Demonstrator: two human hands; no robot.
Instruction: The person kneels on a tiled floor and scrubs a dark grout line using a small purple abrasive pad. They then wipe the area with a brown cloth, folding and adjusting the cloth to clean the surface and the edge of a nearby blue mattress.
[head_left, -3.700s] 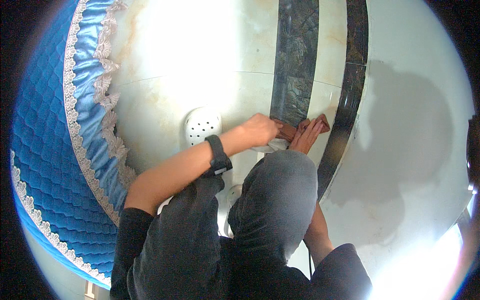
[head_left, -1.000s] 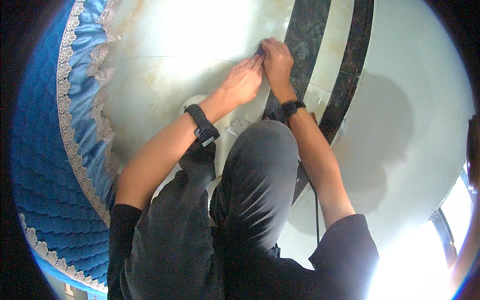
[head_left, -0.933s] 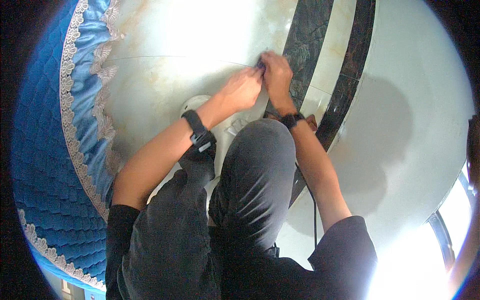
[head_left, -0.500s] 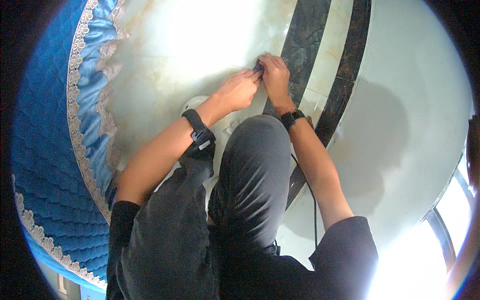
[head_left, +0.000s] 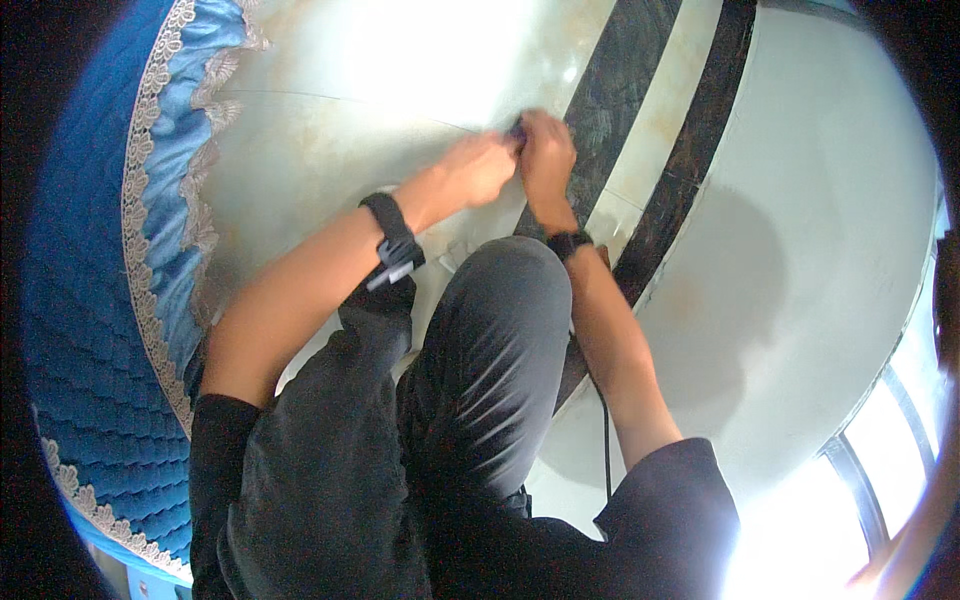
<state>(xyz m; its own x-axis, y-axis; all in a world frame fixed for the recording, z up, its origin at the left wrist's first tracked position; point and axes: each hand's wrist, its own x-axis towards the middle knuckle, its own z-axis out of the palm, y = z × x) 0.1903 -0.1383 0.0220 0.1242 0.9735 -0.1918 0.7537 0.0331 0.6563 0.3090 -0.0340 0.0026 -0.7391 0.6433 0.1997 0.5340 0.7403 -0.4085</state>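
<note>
My left hand (head_left: 478,168) and my right hand (head_left: 546,155) meet just above the pale, shiny floor (head_left: 330,140). Between their fingers is a small dark purple-blue thing (head_left: 517,132), mostly covered, so its kind does not show. The right fingers curl over it from the right, while the left fingers pinch it from the left. Motion blurs the left hand somewhat. Each wrist wears a black band, the left one (head_left: 390,232) with a light tag. My bent knee (head_left: 505,300) rises below the hands.
On the left stands a bed with a blue quilted cover (head_left: 90,300) and lace-edged frill (head_left: 170,170). Dark floor strips (head_left: 625,80) run beside the pale wall (head_left: 820,200) on the right. A black cable (head_left: 606,450) hangs near my right arm. Something white (head_left: 375,192) shows behind my left forearm.
The view has shifted slightly. My hands stay together on the small dark thing, with the left hand now blurred and turned a little.
</note>
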